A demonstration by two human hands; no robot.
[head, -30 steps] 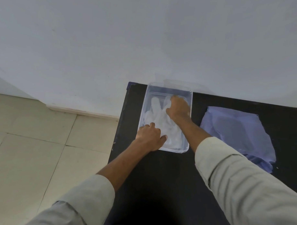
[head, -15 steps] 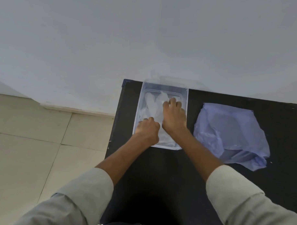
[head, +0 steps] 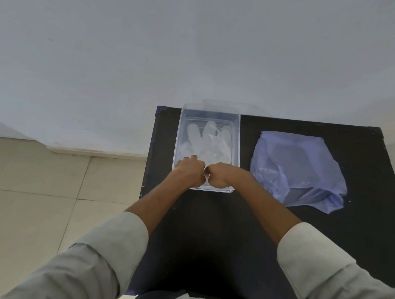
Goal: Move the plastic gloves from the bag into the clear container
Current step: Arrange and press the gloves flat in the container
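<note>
A clear rectangular container (head: 237, 139) stands at the far left of the black table (head: 211, 230). Translucent white plastic gloves (head: 209, 142) lie flat inside it, fingers pointing away from me. My left hand (head: 189, 172) and my right hand (head: 222, 177) sit side by side in the container's near end, knuckles almost touching. Both have their fingers curled down onto the cuff end of the gloves, which they hide. The crumpled pale blue plastic bag (head: 299, 168) lies to the right of the container, apart from both hands.
The table's far edge meets a plain white wall (head: 195, 48). Beyond its left edge is a drop to a beige tiled floor (head: 44, 200). My grey sleeves fill the bottom corners of the view.
My right hand slid back from the gloves' finger end to the near end, beside my left hand. The gloves' fingers are now uncovered. The view shifted slightly.
</note>
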